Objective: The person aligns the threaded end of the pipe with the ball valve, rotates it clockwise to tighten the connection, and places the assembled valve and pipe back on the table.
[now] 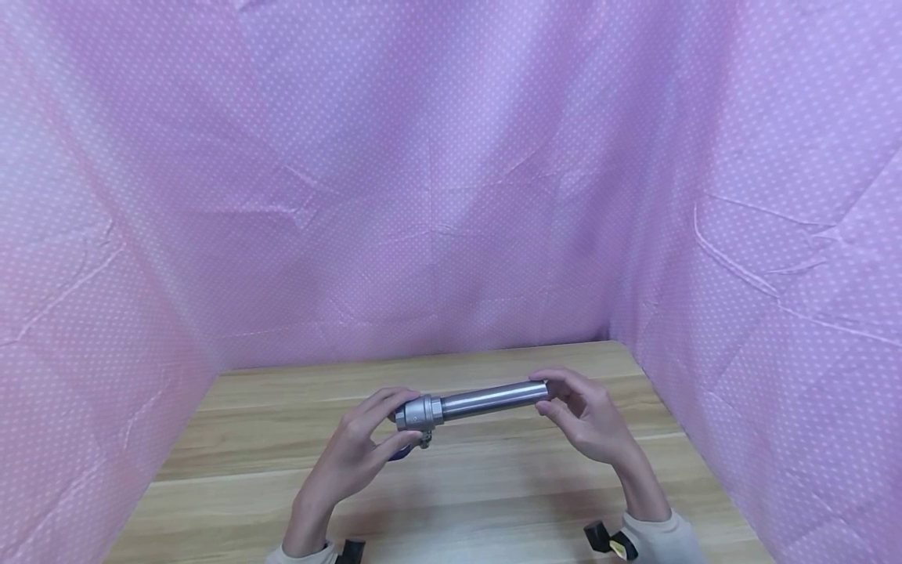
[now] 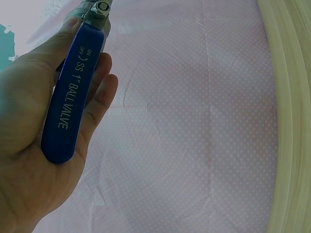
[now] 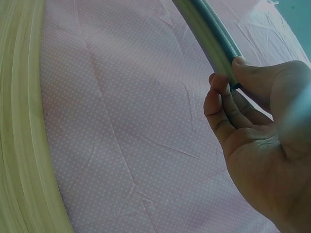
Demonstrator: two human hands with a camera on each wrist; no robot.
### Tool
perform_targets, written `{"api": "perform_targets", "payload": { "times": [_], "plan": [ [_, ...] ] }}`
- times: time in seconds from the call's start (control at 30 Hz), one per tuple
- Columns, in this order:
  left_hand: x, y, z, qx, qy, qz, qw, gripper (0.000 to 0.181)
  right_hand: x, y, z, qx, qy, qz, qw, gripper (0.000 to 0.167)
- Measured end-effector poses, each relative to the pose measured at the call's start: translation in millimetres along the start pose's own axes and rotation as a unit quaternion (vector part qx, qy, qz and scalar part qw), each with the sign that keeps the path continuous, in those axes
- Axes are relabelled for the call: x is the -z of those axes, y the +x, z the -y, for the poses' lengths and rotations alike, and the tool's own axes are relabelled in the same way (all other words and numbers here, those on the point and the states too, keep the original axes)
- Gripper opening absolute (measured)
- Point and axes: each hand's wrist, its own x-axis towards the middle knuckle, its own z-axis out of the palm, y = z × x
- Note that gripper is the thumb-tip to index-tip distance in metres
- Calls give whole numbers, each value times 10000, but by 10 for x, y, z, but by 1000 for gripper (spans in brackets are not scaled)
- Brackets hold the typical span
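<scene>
A silver ball valve [image 1: 420, 413] joined end to end with a shiny metal pipe [image 1: 493, 399] is held above the table, the pipe's right end slightly higher. My left hand [image 1: 355, 446] grips the valve body between thumb and fingers. The valve's blue handle [image 2: 70, 97], marked "SS 1" BALL VALVE", lies along the palm of my left hand [image 2: 43, 121] in the left wrist view. My right hand [image 1: 595, 419] pinches the pipe's far end; in the right wrist view, the thumb and fingers of my right hand [image 3: 262, 141] hold the pipe [image 3: 211, 39] near its tip.
A light wood table [image 1: 282, 439] lies beneath both hands. Pink dotted cloth [image 1: 423, 196] hangs behind the table and along its left and right sides. Black straps with small black blocks [image 1: 597, 536] sit at both wrists.
</scene>
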Motion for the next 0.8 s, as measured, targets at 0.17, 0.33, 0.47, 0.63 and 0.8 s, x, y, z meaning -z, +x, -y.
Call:
{"api": "perform_targets", "payload": {
  "times": [0.17, 0.33, 0.47, 0.63, 0.8],
  "plan": [
    [1, -3, -2, 20, -11, 4, 10000, 62, -7, 14, 15, -3, 94, 47, 9999, 52],
    [4, -2, -6, 34, -21, 5, 10000, 61, -10, 16, 23, -3, 143, 51, 9999, 52],
    [5, -2, -11, 66, -51, 22, 10000, 61, -13, 15, 24, 9, 143, 48, 9999, 52],
    [3, -7, -13, 112, -37, 49, 9999, 61, -13, 18, 27, 26, 116, 57, 9999, 52],
    [1, -3, -15, 108, -29, 58, 9999, 61, -9, 16, 26, 24, 126, 65, 9999, 51]
  ]
}}
